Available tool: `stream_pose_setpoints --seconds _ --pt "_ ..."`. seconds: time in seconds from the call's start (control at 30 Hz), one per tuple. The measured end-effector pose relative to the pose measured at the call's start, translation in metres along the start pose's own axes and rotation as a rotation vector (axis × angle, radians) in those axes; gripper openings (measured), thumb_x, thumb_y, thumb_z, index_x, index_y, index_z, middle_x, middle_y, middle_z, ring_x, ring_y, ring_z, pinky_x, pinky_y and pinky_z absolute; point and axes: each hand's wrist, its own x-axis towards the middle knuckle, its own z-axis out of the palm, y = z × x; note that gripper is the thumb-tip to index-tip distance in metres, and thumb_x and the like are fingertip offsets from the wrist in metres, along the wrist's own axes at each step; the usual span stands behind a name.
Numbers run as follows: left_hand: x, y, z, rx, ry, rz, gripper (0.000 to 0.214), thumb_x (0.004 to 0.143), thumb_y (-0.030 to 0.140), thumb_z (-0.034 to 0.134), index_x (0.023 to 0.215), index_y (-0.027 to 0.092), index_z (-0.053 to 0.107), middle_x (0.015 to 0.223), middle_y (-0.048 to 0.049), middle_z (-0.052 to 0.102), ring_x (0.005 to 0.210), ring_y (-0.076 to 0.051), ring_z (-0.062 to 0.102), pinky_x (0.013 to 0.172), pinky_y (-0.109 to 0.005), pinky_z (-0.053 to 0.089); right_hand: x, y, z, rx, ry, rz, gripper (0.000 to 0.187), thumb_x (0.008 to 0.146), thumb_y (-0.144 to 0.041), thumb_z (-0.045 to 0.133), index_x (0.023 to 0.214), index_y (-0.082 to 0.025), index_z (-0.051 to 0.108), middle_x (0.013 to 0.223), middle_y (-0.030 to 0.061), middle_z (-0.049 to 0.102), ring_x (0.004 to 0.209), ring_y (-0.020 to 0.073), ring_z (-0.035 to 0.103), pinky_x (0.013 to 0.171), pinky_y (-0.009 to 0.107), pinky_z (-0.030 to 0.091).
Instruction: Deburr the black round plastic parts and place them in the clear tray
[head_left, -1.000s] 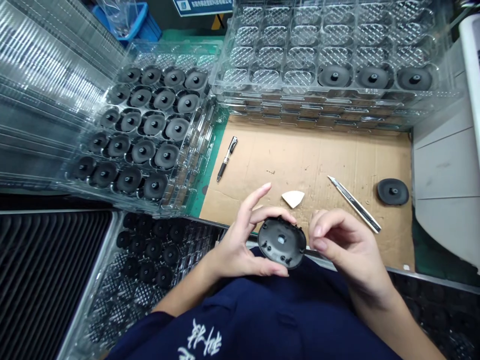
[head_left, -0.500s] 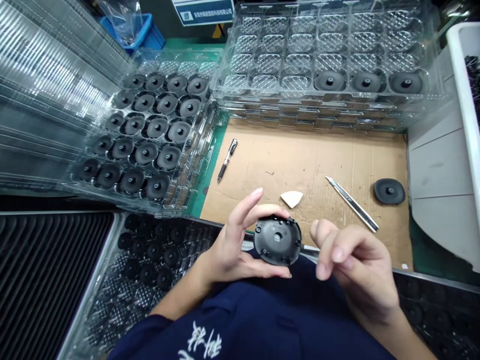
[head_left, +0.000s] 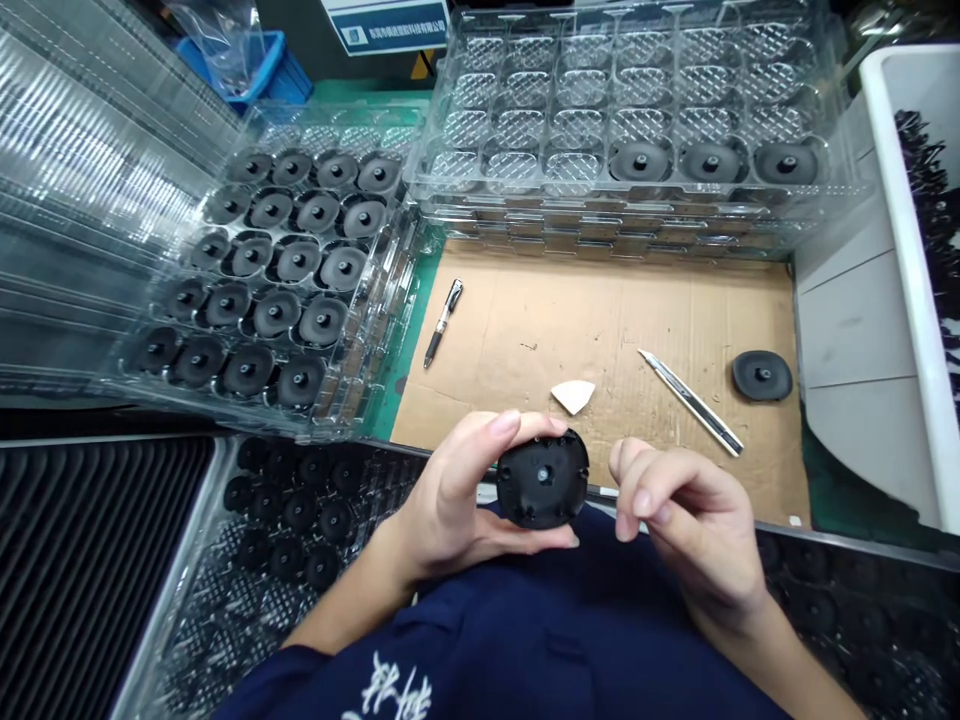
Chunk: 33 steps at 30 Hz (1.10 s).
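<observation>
My left hand [head_left: 450,500] grips a round black plastic part [head_left: 541,479] between thumb and fingers, its underside with small holes facing me, just above my dark blue shirt. My right hand [head_left: 679,515] hovers just right of the part with its fingers curled loosely and nothing visible in them; it does not touch the part. Both hands are over the near edge of a cardboard sheet [head_left: 600,320].
On the cardboard lie a pen [head_left: 442,322], a white wedge-shaped piece [head_left: 573,395], a utility knife [head_left: 690,402] and one loose black part [head_left: 762,375]. Clear trays hold black parts at left [head_left: 277,280] and at the back [head_left: 637,150]. A white bin [head_left: 900,250] stands at right.
My left hand has closed its index finger down onto the part and turned it slightly. My right hand has stayed off the part, a little to its right. The view has shifted.
</observation>
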Motion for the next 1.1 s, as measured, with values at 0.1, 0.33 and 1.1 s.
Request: stream_pose_setpoints --seconds 0.1,0.33,1.1 --pt "0.000 0.002 0.000 0.052 -0.001 0.033 0.119 0.052 0.036 0.086 0.145 0.022 0.013 0.117 -0.0120 0.060 0.099 -0.022 0.061 0.085 -0.036 0.050 0.000 0.001 -0.001 0.023 0.013 0.000 0.010 0.086 -0.021 0.053 0.086 -0.025 0.062 0.062 0.0009 0.061 0.060 0.0153 0.050 0.063 0.032 0.035" --pt "0.002 0.006 0.002 0.060 0.059 0.038 0.113 0.054 0.039 0.084 0.144 0.024 0.017 0.118 -0.0115 0.060 0.097 -0.021 0.061 0.082 -0.036 0.050 0.002 0.004 0.000 -0.079 0.039 -0.094 0.012 0.086 -0.019 0.052 0.087 -0.023 0.063 0.070 0.0022 0.065 0.063 0.0150 0.053 0.066 0.033 0.036" --pt "0.011 0.021 0.041 -0.486 0.115 -0.804 0.064 0.077 0.038 0.066 0.135 0.029 0.039 0.117 -0.0015 0.059 0.115 -0.016 0.052 0.094 -0.018 0.045 -0.010 0.004 -0.023 -0.956 0.062 -0.318 0.039 0.090 -0.044 0.050 0.119 -0.019 0.057 0.078 -0.0011 0.066 0.074 0.0106 0.055 0.079 0.031 0.033"
